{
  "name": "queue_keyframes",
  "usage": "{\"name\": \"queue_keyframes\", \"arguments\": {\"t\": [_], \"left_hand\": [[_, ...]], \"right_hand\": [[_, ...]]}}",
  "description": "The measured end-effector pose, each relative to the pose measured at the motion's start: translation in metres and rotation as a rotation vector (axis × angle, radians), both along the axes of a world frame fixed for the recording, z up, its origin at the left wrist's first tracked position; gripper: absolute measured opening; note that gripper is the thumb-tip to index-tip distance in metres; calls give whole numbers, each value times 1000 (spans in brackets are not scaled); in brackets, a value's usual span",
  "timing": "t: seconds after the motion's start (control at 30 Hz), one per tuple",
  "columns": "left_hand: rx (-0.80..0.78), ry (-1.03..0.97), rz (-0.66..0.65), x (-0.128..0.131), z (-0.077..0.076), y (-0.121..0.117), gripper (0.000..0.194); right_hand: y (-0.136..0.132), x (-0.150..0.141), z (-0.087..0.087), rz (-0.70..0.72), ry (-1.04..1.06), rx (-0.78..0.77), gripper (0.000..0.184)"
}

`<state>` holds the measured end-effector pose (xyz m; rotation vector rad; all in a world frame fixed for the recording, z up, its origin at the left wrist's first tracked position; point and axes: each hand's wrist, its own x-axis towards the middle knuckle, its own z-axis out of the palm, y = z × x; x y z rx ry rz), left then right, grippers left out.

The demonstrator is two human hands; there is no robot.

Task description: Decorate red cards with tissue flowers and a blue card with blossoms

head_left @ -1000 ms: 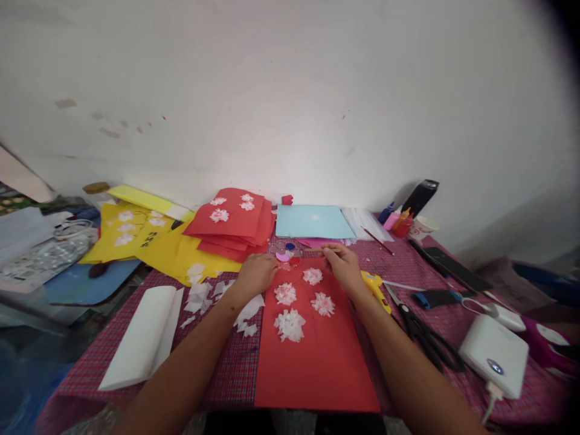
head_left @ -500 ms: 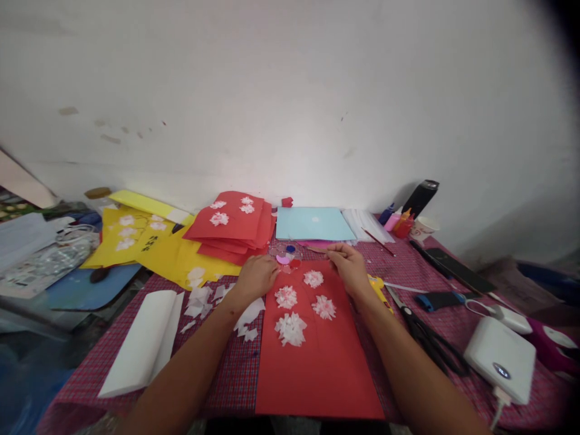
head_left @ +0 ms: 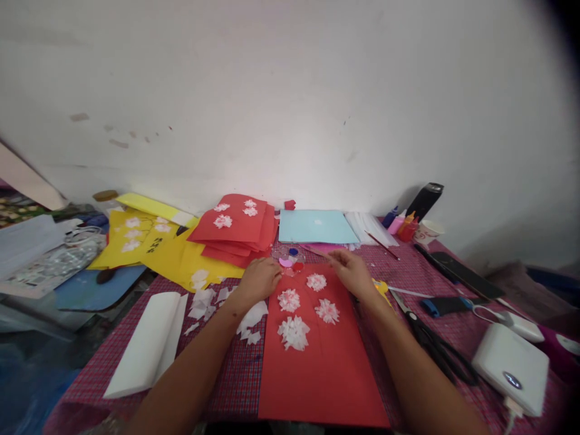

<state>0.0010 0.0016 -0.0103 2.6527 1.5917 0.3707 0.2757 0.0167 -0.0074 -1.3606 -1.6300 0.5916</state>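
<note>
A sheet of red paper lies in front of me, with several white-and-pink tissue flowers on it. Beyond its far edge sits a clear round palette with pink, blue and red paint in its wells. My left hand is curled at the sheet's upper left corner, beside the palette; whether anything is between its fingers is hidden. In my right hand, pinched, is a slim stick like a paintbrush, angled left towards the palette.
White tissue scraps and folded white paper lie left. Red sheets and yellow sheets are behind them. Light blue paper lies at the back. Paint bottles, a black flask, scissors and a white power bank stand or lie right.
The view has shifted slightly, so everything sits a little lower and further right. Both hands stay near the palette, and the stick remains in my right hand.
</note>
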Motion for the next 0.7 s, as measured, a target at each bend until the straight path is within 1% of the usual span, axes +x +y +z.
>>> {"name": "queue_keyframes", "arguments": {"t": [0.07,0.13,0.23,0.37,0.47,0.7], "left_hand": [[-12,-1,-1,2,0,0,26],[-15,11,8,3,-1,0,27],[-4,31,10,5,-3,0,30],[32,54,9,5,-5,1,31],[38,76,24,5,-5,1,30],[65,72,36,5,-5,1,31]], "right_hand": [[1,2,-1,-12,-150,36,21],[1,3,-1,-39,-243,54,22],[2,5,-2,-77,-315,46,23],[1,3,-5,-66,-408,35,21],[1,0,-8,-59,-445,46,19],[3,2,-10,-66,-443,92,20]]}}
